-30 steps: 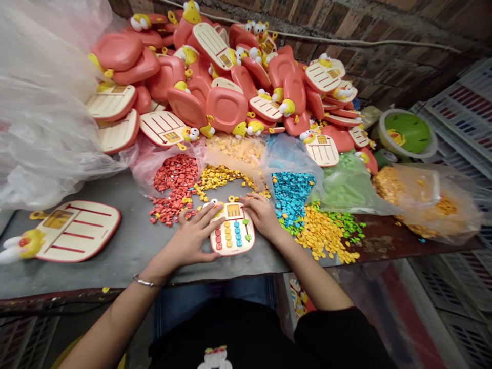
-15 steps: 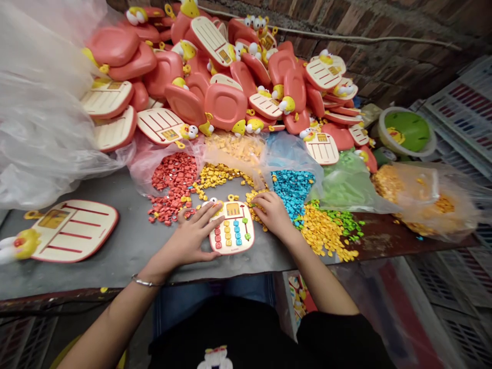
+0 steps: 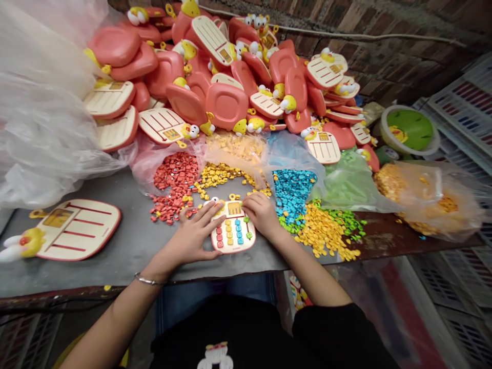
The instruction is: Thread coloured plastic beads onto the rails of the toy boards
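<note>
A cream board with a red rim (image 3: 233,247) lies on the grey table between my hands. Red, yellow, blue and green pieces sit in its columns, and a big-eyed yellow head tops it. Spread over the board's upper left side, my left hand (image 3: 194,233) rests with fingers apart on its edge. My right hand (image 3: 262,215) is at the board's upper right, fingertips pressed together by the green column; whatever they hold is hidden. Loose red pieces (image 3: 172,179) lie beyond my left hand, blue pieces (image 3: 294,189) beyond my right.
Another board (image 3: 82,230) lies at the left. Many red-backed boards (image 3: 226,105) are heaped at the back. Yellow pieces (image 3: 323,230) and green pieces (image 3: 348,224) spread at the right, near a plastic bag of orange pieces (image 3: 434,197). A large clear bag (image 3: 46,113) bulges at the left.
My right hand has moved left from the loose yellow pieces onto the board's upper right edge. My left hand stays on the board. The whole view has shifted slightly.
</note>
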A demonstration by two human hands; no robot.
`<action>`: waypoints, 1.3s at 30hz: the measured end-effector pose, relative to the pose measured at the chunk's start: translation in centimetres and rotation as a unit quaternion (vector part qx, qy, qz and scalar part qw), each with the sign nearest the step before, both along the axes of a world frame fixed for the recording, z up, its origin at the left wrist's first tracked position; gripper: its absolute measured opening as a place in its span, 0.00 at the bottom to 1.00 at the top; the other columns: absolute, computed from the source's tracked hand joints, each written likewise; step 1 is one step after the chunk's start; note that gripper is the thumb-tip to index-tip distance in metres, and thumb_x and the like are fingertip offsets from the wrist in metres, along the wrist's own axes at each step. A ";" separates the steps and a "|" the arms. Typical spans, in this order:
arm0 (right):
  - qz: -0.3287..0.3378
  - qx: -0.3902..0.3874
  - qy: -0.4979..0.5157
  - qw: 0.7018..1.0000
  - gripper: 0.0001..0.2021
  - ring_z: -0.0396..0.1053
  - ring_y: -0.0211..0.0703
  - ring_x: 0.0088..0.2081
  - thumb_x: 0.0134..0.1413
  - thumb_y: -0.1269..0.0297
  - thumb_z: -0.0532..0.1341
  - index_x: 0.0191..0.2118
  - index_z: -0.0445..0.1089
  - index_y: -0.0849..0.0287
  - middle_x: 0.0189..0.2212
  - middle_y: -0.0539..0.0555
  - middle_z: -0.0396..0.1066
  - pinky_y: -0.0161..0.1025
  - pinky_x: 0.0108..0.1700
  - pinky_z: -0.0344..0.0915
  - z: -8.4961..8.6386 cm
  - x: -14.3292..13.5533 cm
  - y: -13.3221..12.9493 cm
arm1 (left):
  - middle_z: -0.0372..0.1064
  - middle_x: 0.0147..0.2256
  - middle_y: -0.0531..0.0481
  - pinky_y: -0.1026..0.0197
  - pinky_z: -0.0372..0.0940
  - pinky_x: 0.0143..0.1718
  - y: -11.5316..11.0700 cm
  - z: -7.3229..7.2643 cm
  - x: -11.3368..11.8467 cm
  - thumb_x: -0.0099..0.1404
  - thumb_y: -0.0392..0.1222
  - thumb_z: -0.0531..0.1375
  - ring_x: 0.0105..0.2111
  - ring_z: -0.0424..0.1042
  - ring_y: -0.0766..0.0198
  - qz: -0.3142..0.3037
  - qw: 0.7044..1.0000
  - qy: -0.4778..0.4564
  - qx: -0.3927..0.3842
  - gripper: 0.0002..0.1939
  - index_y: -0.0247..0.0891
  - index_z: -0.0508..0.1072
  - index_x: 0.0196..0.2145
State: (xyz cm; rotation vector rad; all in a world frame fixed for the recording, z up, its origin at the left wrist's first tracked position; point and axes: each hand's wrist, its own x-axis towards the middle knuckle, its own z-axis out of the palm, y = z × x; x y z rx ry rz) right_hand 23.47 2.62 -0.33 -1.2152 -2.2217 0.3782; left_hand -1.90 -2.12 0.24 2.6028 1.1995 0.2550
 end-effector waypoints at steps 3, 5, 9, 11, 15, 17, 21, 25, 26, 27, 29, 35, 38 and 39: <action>-0.015 0.008 -0.057 0.998 0.07 0.65 0.50 0.42 0.62 0.68 0.58 0.34 0.73 0.57 0.36 0.57 0.74 0.47 0.47 0.65 -0.1 -0.1 -0.3 | 0.44 0.69 0.44 0.39 0.33 0.61 0.0 0.0 0.0 0.58 0.59 0.60 0.67 0.46 0.39 0.000 1.000 -0.002 -0.001 0.40 0.49 0.56 0.66; -0.008 0.003 -0.081 0.997 0.09 0.64 0.49 0.43 0.63 0.69 0.56 0.34 0.74 0.57 0.37 0.57 0.74 0.47 0.47 0.64 0.4 0.0 -0.7 | 0.43 0.69 0.44 0.39 0.34 0.61 0.0 0.0 0.0 0.58 0.59 0.60 0.66 0.46 0.39 -0.002 1.000 -0.002 -0.001 0.41 0.49 0.55 0.67; 0.072 -0.053 -0.069 0.994 0.08 0.66 0.47 0.40 0.63 0.64 0.59 0.32 0.72 0.57 0.34 0.55 0.74 0.44 0.45 0.63 2.6 1.5 -1.9 | 0.44 0.69 0.43 0.38 0.32 0.61 0.1 0.0 0.0 0.58 0.59 0.59 0.66 0.48 0.39 -0.004 1.000 -0.001 0.002 0.41 0.48 0.56 0.67; 0.070 -0.077 -0.024 0.994 0.08 0.67 0.45 0.38 0.63 0.62 0.60 0.33 0.71 0.56 0.33 0.53 0.74 0.42 0.43 0.63 3.4 3.3 -2.8 | 0.44 0.69 0.42 0.38 0.31 0.61 0.1 0.0 0.0 0.58 0.59 0.59 0.66 0.48 0.39 -0.007 1.000 0.000 0.004 0.40 0.47 0.56 0.66; -0.092 -0.045 -0.025 0.994 0.07 0.68 0.47 0.38 0.62 0.65 0.59 0.32 0.69 0.57 0.32 0.54 0.72 0.43 0.42 0.62 3.3 7.4 -4.2 | 0.44 0.69 0.43 0.39 0.33 0.61 0.2 0.2 0.0 0.58 0.59 0.60 0.66 0.48 0.38 -0.007 1.000 0.001 -0.002 0.41 0.49 0.56 0.66; -0.115 -0.039 -0.087 0.989 0.05 0.67 0.49 0.39 0.61 0.67 0.59 0.33 0.70 0.57 0.34 0.55 0.72 0.44 0.41 0.62 2.5 8.3 -4.7 | 0.44 0.69 0.44 0.40 0.34 0.61 0.2 0.2 0.0 0.58 0.59 0.60 0.66 0.47 0.39 -0.005 1.000 0.003 -0.003 0.41 0.49 0.56 0.66; -0.124 -0.022 -0.170 0.977 0.05 0.65 0.50 0.41 0.60 0.69 0.58 0.37 0.72 0.57 0.38 0.57 0.71 0.44 0.41 0.61 1.4 8.0 -5.5 | 0.44 0.69 0.44 0.40 0.33 0.61 0.2 0.1 0.0 0.59 0.59 0.59 0.66 0.48 0.40 -0.004 1.000 0.003 0.003 0.40 0.49 0.56 0.66; -0.128 -0.008 -0.197 0.972 0.05 0.64 0.52 0.41 0.61 0.69 0.58 0.38 0.72 0.57 0.37 0.58 0.70 0.45 0.41 0.62 1.0 7.2 -6.6 | 0.44 0.69 0.43 0.40 0.36 0.61 0.2 0.2 0.0 0.59 0.60 0.59 0.66 0.49 0.39 -0.006 1.000 0.008 -0.001 0.40 0.48 0.57 0.66; -0.122 -0.011 -0.203 0.971 0.05 0.64 0.52 0.41 0.61 0.69 0.58 0.37 0.72 0.57 0.37 0.58 0.70 0.45 0.41 0.62 0.8 7.1 -6.8 | 0.44 0.69 0.43 0.40 0.37 0.60 0.2 0.2 0.0 0.59 0.60 0.59 0.66 0.49 0.39 -0.005 1.000 0.011 -0.003 0.40 0.48 0.58 0.66; -0.117 -0.013 -0.205 0.972 0.06 0.64 0.52 0.41 0.62 0.69 0.57 0.37 0.72 0.57 0.37 0.58 0.70 0.46 0.41 0.62 0.7 7.0 -7.0 | 0.44 0.69 0.43 0.40 0.37 0.60 0.2 0.2 0.0 0.59 0.60 0.59 0.66 0.48 0.39 -0.004 1.000 0.013 -0.004 0.39 0.48 0.58 0.66; -0.108 -0.016 -0.179 0.978 0.07 0.65 0.52 0.41 0.63 0.69 0.56 0.37 0.72 0.57 0.37 0.58 0.71 0.46 0.42 0.64 0.7 6.9 -7.0 | 0.44 0.69 0.42 0.40 0.36 0.61 0.2 0.3 0.0 0.59 0.60 0.59 0.66 0.48 0.40 -0.004 1.000 0.016 -0.004 0.40 0.48 0.57 0.66; -0.061 -0.021 0.076 0.995 0.07 0.71 0.47 0.43 0.64 0.67 0.56 0.40 0.72 0.54 0.39 0.55 0.73 0.44 0.46 0.68 1.9 4.2 -4.7 | 0.42 0.69 0.43 0.40 0.33 0.61 0.2 0.4 -0.1 0.61 0.63 0.58 0.67 0.46 0.43 -0.013 1.000 0.024 -0.002 0.41 0.47 0.55 0.67; -0.017 -0.026 0.100 0.995 0.07 0.71 0.45 0.42 0.64 0.68 0.56 0.39 0.73 0.56 0.39 0.56 0.73 0.42 0.45 0.68 1.5 1.9 -2.3 | 0.41 0.69 0.43 0.41 0.33 0.61 0.1 0.4 -0.1 0.61 0.62 0.58 0.67 0.46 0.44 -0.011 0.999 0.031 -0.002 0.40 0.47 0.56 0.66; -0.003 -0.027 0.083 0.996 0.08 0.70 0.45 0.41 0.64 0.68 0.56 0.38 0.73 0.56 0.38 0.56 0.72 0.42 0.44 0.68 1.1 1.3 -1.5 | 0.41 0.69 0.43 0.41 0.33 0.61 0.1 0.4 -0.1 0.61 0.62 0.58 0.67 0.46 0.44 -0.010 0.999 0.031 -0.001 0.40 0.47 0.56 0.66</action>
